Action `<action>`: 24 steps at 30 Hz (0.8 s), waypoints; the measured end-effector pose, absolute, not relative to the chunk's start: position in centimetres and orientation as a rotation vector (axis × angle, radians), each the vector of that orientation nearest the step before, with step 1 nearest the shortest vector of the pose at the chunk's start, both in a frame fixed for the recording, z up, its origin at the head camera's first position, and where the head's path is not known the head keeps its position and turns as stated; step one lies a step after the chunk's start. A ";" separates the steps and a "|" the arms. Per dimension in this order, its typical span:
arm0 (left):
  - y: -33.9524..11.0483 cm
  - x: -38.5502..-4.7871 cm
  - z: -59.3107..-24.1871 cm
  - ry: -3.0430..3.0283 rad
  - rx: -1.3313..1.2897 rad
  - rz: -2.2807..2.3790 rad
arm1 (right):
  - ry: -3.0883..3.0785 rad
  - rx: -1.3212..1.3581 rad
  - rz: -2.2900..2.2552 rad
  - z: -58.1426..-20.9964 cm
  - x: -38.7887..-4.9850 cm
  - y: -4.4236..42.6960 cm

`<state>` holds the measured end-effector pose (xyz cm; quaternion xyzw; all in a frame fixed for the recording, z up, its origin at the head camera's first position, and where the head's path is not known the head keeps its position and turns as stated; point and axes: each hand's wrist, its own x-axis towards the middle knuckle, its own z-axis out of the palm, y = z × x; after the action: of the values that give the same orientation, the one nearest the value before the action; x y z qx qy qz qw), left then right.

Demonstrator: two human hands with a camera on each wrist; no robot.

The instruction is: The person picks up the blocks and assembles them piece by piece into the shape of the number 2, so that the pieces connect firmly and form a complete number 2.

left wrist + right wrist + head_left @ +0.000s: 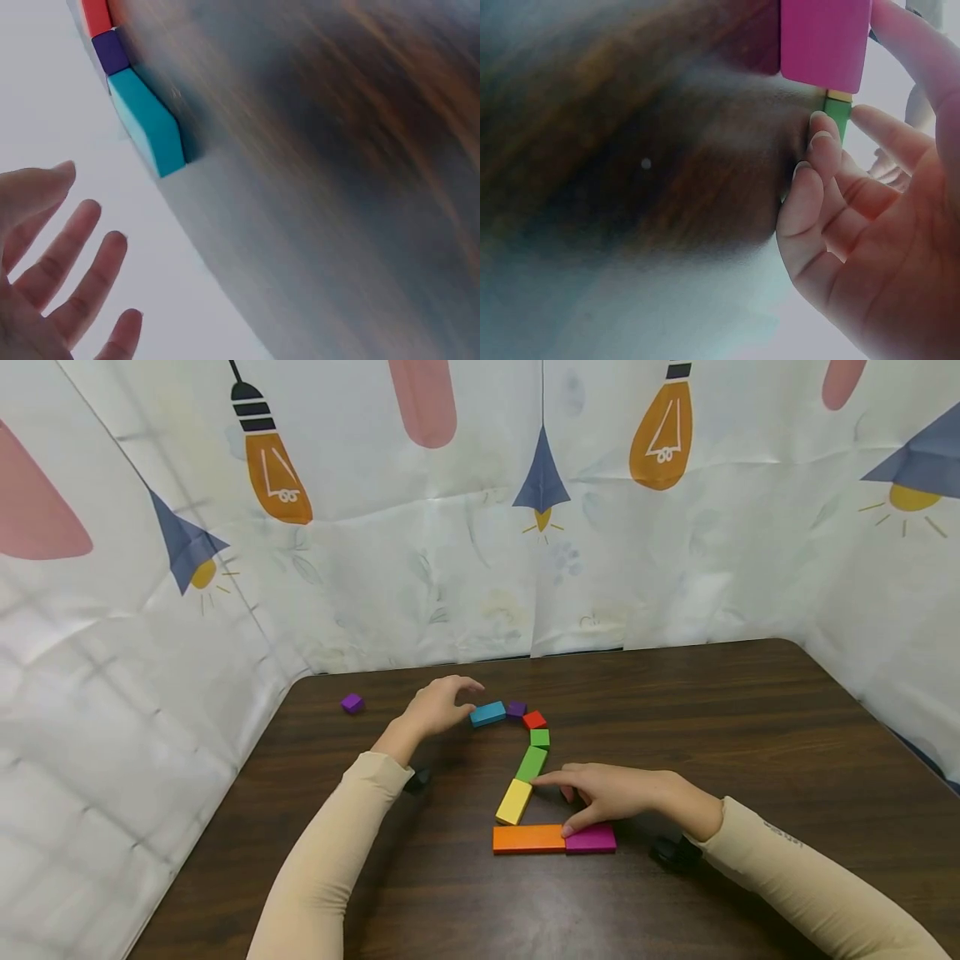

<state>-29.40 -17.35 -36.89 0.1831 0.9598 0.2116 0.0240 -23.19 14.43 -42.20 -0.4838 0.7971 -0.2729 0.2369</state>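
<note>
Coloured blocks lie in a curved line shaped like a 2. My left hand [437, 703] is beside the blue block [488, 714] at the top end, fingers loosely spread; the left wrist view shows it holding nothing. From there run a dark purple block [516, 710], a red block [535, 720], a small green block [540, 739], a longer green block [532, 764] and a yellow block [514, 802]. An orange block [528, 839] and a magenta block [591, 839] form the base. My right hand [618, 789] reaches its index finger to the green-yellow joint, its thumb at the orange-magenta joint.
A lone purple cube [352, 703] sits toward the far left of the dark wooden table [750, 735]. Behind the table hangs a white curtain [480, 568] printed with lamps and bulbs.
</note>
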 end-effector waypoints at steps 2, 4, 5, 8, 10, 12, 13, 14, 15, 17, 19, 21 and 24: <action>-17.8 -29.1 -36.7 2.997 0.572 0.671 | 2.183 -1.322 -0.749 -42.5 -23.4 14.5; -18.3 -28.8 -36.5 3.027 0.569 0.691 | 2.194 -1.343 -0.734 -42.9 -23.6 14.6; -18.5 -28.6 -36.4 3.041 0.564 0.706 | 2.196 -1.342 -0.734 -42.7 -23.5 14.6; -19.2 -28.1 -36.2 3.083 0.571 0.739 | 2.203 -1.275 -0.735 -41.6 -22.7 14.3; -19.6 -27.7 -35.9 3.102 0.586 0.767 | 2.204 -1.218 -0.740 -40.3 -22.0 14.0; -20.0 -27.4 -35.7 3.118 0.607 0.786 | 2.221 -1.179 -0.722 -40.1 -21.8 14.0; -20.2 -27.3 -35.6 3.124 0.612 0.798 | 2.224 -1.174 -0.716 -40.0 -21.7 13.9; -20.4 -27.1 -35.4 3.130 0.612 0.806 | 2.228 -1.173 -0.713 -40.0 -21.7 14.0; -20.7 -27.0 -35.3 3.138 0.609 0.816 | 2.221 -1.186 -0.723 -40.1 -21.8 14.0; -21.3 -26.8 -35.2 3.153 0.587 0.831 | 2.224 -1.214 -0.726 -41.0 -22.3 14.2; -22.1 -26.7 -35.2 3.173 0.552 0.846 | 2.212 -1.254 -0.746 -42.2 -23.0 14.5; -23.2 -26.7 -35.4 3.201 0.514 0.870 | 2.211 -1.272 -0.758 -43.5 -23.7 14.8; -24.9 -26.7 -35.6 3.228 0.447 0.929 | 2.204 -1.294 -0.760 -44.9 -24.6 15.0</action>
<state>-26.66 -24.94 -35.56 0.1309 0.9454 0.2719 -0.1233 -24.56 15.03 -44.92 -0.4716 0.8034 -0.2771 0.2353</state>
